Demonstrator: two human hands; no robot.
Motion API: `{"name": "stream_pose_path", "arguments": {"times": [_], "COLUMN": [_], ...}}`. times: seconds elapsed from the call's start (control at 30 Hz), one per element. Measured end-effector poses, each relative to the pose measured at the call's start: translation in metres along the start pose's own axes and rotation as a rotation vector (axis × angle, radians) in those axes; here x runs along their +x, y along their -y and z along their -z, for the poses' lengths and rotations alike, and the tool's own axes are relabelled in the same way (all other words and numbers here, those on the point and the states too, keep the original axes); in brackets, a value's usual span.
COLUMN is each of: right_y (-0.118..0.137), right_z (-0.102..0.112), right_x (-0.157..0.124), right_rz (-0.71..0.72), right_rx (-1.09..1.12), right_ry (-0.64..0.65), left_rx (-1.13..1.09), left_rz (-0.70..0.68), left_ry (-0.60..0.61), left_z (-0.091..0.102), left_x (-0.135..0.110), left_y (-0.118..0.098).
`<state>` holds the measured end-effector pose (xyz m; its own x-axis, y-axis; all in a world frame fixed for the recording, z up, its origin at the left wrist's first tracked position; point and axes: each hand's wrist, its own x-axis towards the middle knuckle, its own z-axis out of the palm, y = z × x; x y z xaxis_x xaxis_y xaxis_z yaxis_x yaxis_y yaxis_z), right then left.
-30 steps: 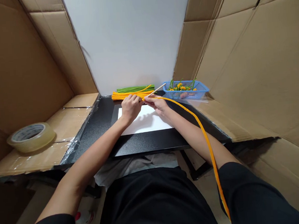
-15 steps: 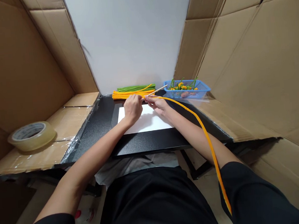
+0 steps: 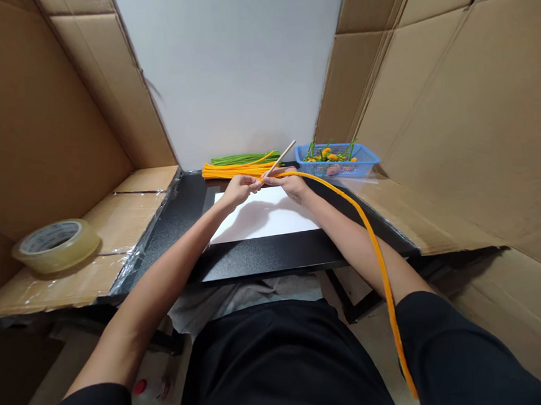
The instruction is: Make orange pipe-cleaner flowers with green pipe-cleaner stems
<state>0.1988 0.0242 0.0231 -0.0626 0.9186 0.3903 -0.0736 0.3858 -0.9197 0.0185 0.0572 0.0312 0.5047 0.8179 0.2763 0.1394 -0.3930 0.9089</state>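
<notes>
The left hand (image 3: 244,189) and right hand (image 3: 293,185) hide the lower end of the thin pale stick (image 3: 282,157); how the long fuzzy orange strip (image 3: 385,274) meets it between them is too small to tell.

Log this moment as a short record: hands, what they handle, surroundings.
Left hand: fingertips at the lower end of a pale stick
Right hand: beside it, at an orange strip
Exact grip: too small to tell
Strip: drapes over right forearm
Below hands: white paper
Behind: orange bundle, green bundle
Right: blue basket
</notes>
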Motion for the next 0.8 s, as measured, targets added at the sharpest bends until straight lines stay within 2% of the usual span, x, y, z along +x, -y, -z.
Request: {"name": "stream_pose_path", "arguments": {"times": [0.1, 0.2, 0.5, 0.7, 0.8], "right_y": [0.000, -0.001, -0.002, 0.007, 0.007], "right_z": [0.001, 0.001, 0.000, -0.004, -0.006], "right_x": [0.001, 0.003, 0.003, -0.002, -0.002], "right_rz": [0.010, -0.001, -0.256, -0.313, -0.283], "right_rx": [-0.003, 0.047, 0.230, 0.317, 0.333], "right_ry": [0.027, -0.001, -0.042, 0.029, 0.005], "left_rx": [-0.149, -0.321, -0.533, -0.759, -0.759], "left_rz": [0.096, 0.185, 0.282, 0.416, 0.432], "left_ry": [0.087, 0.144, 0.109, 0.176, 0.194], "left_z": [0.002, 0.002, -0.004, -0.008, -0.007], "left_x": [-0.003, -0.004, -0.005, -0.008, -0.006], "left_y": [-0.002, 0.000, -0.003, -0.010, -0.010]}}
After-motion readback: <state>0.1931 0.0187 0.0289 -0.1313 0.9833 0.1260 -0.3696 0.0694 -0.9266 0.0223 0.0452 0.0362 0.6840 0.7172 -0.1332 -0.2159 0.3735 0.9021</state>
